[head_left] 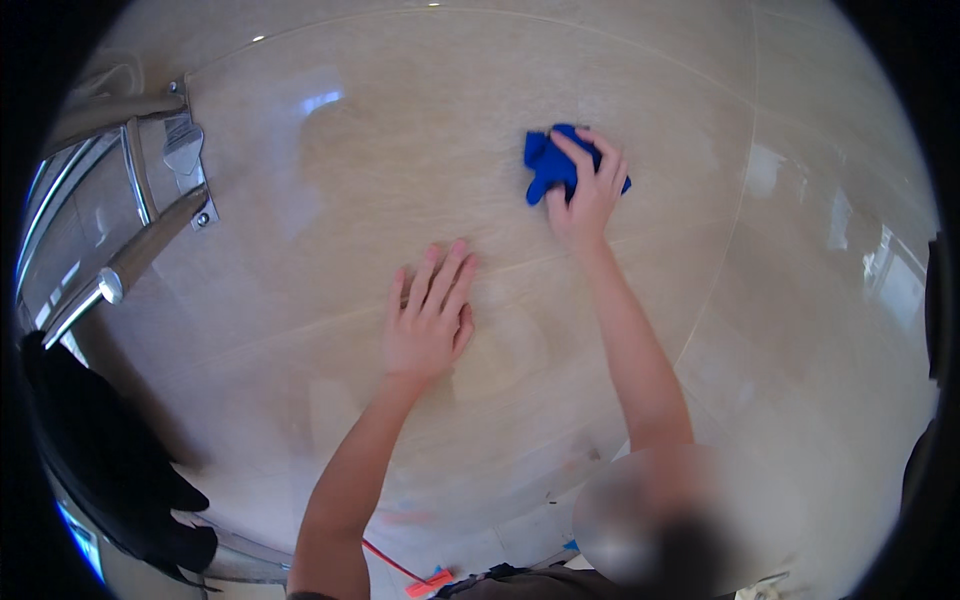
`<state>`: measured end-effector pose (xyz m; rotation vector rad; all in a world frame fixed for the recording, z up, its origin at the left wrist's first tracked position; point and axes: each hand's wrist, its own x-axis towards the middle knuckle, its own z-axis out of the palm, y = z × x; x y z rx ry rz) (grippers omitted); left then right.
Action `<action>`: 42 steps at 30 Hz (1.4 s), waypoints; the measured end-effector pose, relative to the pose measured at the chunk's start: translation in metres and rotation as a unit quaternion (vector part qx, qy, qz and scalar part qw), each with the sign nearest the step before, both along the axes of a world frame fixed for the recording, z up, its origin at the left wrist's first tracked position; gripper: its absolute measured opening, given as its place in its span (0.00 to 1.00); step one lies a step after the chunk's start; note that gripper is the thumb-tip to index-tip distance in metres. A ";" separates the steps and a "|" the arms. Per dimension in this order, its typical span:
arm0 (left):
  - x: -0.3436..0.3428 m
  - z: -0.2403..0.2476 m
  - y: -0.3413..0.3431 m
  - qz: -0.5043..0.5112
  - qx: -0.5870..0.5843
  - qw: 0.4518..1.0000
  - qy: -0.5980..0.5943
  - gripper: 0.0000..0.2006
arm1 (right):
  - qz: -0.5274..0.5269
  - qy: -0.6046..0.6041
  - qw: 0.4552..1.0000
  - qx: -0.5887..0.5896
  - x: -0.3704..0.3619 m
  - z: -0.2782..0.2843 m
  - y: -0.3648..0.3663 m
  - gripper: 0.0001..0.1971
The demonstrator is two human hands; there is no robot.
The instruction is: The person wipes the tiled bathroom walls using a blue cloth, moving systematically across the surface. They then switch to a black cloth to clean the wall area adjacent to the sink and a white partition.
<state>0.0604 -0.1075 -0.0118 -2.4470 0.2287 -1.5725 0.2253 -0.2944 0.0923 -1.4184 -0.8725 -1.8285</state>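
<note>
A crumpled blue cloth (pixel 550 166) lies against the glossy beige tiles (pixel 350 180), right of the middle in the upper half. My right hand (pixel 590 190) is pressed over the cloth, its fingers bent round the right side of it. Lower and to the left, my left hand (pixel 427 315) rests flat on the tiles with its fingers spread. It holds nothing.
A metal tube rack (pixel 150 240) is fixed by a bracket at the left. Black fabric (pixel 110 460) hangs below it. A red cord with an orange-red piece (pixel 430 582) shows at the lower edge. The lower right is blurred.
</note>
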 end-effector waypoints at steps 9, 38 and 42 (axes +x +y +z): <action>0.046 0.069 -0.056 -0.081 -0.029 0.995 -0.040 0.31 | 0.070 -0.031 0.986 -0.151 -0.007 -0.055 -0.017 0.19; 0.082 0.060 -0.054 -0.002 0.114 0.993 -0.027 0.32 | -0.063 0.037 0.996 0.053 0.012 -0.084 0.012 0.06; 0.082 0.057 -0.053 0.018 0.121 0.991 -0.054 0.32 | -0.056 0.009 0.998 0.010 0.019 -0.083 0.004 0.07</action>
